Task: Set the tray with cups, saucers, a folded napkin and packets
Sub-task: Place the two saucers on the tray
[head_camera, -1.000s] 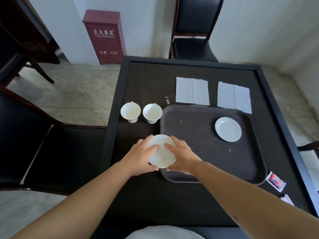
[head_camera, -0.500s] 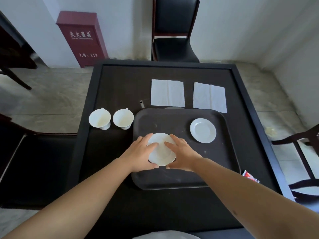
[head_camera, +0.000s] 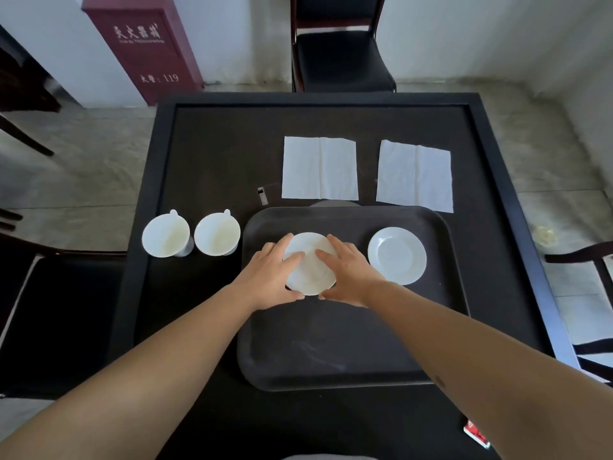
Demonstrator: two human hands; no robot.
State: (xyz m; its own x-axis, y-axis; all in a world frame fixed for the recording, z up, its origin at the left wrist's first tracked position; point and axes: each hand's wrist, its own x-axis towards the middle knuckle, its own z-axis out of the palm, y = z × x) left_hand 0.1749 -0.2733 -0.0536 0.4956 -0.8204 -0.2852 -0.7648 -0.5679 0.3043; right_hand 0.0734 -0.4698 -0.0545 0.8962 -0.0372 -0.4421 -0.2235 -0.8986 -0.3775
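A dark tray (head_camera: 348, 356) lies on the black table. Both hands hold a white saucer (head_camera: 310, 265) over the tray's far left part: my left hand (head_camera: 270, 277) grips its left rim, my right hand (head_camera: 348, 272) its right rim. Whether the saucer touches the tray I cannot tell. A second white saucer (head_camera: 397, 255) rests in the tray's far right part. Two white cups (head_camera: 166, 234) (head_camera: 217, 233) stand on the table left of the tray. Two white napkins (head_camera: 320, 167) (head_camera: 414, 175) lie flat beyond the tray. A red packet (head_camera: 476, 434) shows at the table's near right.
A small dark object (head_camera: 262, 195) lies left of the napkins. Black chairs stand at the far side (head_camera: 341, 58), at the left (head_camera: 56, 310) and at the right (head_camera: 593, 260). A red cabinet (head_camera: 142, 44) stands by the wall at the back left.
Both hands have carried the saucer from the tray's near left corner to further in over the tray. The camera view has shifted left and closer.
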